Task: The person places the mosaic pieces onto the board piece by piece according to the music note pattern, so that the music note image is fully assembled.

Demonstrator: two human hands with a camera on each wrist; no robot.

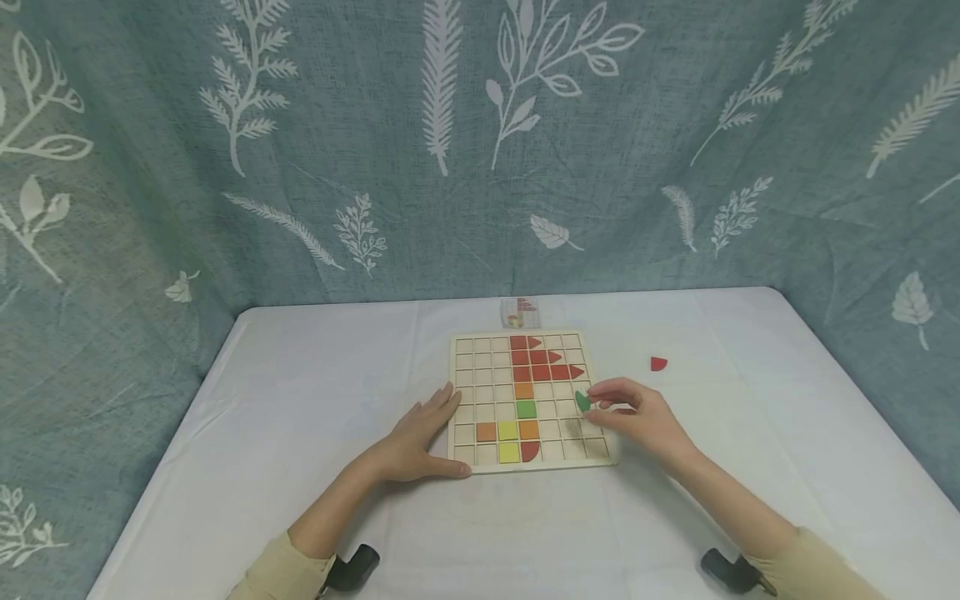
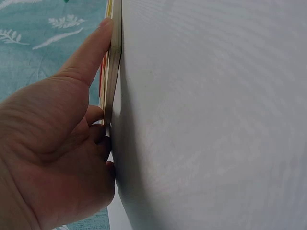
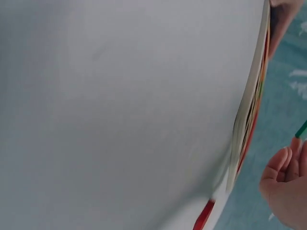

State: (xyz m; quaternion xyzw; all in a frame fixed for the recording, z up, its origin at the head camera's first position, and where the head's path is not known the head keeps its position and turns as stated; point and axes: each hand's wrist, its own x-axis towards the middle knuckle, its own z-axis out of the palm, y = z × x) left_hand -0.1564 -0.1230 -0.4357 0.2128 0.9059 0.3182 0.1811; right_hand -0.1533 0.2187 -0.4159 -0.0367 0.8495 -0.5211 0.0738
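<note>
A wooden grid board (image 1: 558, 429) lies on the white cloth, with coloured tiles in some of its squares. My left hand (image 1: 416, 437) rests against its left side, fingers extended along the edge and thumb at the near left corner. In the left wrist view the thumb (image 2: 91, 52) lies along the board's side. Over the board's right part, my right hand (image 1: 637, 417) pinches a small green tile (image 1: 582, 402) between thumb and fingertips. Red square and pointed tiles (image 1: 542, 372) form rows at the back. Below stand an orange tile (image 1: 523, 390) and a green square (image 1: 527, 409).
A loose red rounded tile (image 1: 658, 364) lies on the cloth right of the board. Behind the board is a small pattern card (image 1: 521, 312). Yellow tiles (image 1: 509, 452) and a red quarter-round tile (image 1: 530, 451) sit near the front. A leaf-patterned curtain (image 1: 465, 225) hangs behind.
</note>
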